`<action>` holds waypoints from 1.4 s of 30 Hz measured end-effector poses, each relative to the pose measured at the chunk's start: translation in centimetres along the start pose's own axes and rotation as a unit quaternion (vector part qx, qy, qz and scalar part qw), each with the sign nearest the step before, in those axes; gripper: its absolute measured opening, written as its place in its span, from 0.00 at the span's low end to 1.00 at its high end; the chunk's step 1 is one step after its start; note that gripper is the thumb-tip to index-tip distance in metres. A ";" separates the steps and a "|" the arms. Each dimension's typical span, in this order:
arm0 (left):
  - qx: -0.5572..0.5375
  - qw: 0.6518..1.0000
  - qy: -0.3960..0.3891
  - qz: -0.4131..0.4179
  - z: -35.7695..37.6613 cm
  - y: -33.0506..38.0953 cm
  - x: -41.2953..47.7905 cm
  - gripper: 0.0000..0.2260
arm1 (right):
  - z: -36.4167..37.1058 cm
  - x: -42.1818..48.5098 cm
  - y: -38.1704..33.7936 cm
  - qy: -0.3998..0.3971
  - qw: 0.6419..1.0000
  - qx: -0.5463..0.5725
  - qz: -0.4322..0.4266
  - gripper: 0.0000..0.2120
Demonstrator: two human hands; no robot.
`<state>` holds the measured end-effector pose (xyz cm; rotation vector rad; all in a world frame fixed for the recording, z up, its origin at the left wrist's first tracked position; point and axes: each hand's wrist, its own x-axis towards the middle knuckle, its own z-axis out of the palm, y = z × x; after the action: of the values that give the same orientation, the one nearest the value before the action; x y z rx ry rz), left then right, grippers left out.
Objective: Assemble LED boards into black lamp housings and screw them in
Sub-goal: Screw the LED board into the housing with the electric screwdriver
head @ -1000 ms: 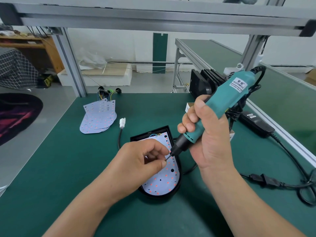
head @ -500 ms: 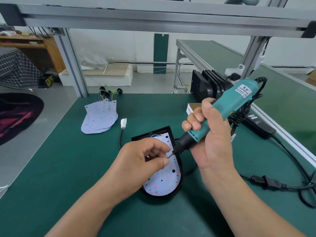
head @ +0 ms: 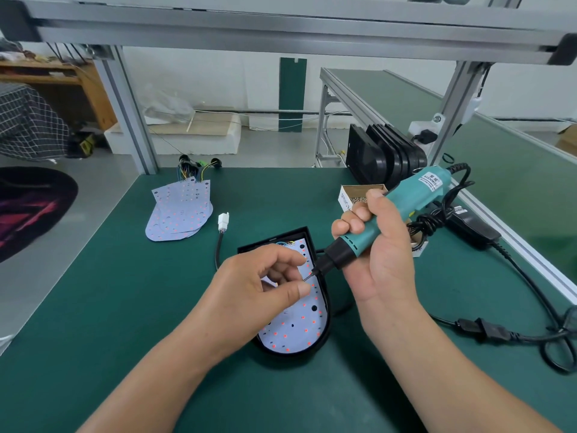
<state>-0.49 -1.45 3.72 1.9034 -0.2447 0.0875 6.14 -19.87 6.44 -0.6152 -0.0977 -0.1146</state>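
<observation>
Your right hand (head: 387,264) gripped the screwdriver (head: 415,198); your left hand (head: 249,295) curled at its tip, holding what I cannot tell. The thin board (head: 296,332) seemed fragile, best held by edges

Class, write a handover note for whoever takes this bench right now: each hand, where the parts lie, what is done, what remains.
Right hand grips the screwdriver, bit tilted down over the LED board.
Left hand curls at the bit tip; any screw is too small to see.
Done: board seated in black housing.
Spare boards back left; spare housings and screw box back right.
Left: drive screws, then build the rest.
</observation>
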 end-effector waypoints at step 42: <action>0.257 0.955 0.052 -0.138 -1.0 -1.1 4.1 0.22 | 1.3 -2.8 1.2 -0.251 0.942 -0.223 0.017 0.08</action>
<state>3.83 -0.67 3.77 2.4231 0.1352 0.0662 3.45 -17.92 6.51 -1.0916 -0.5669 0.0598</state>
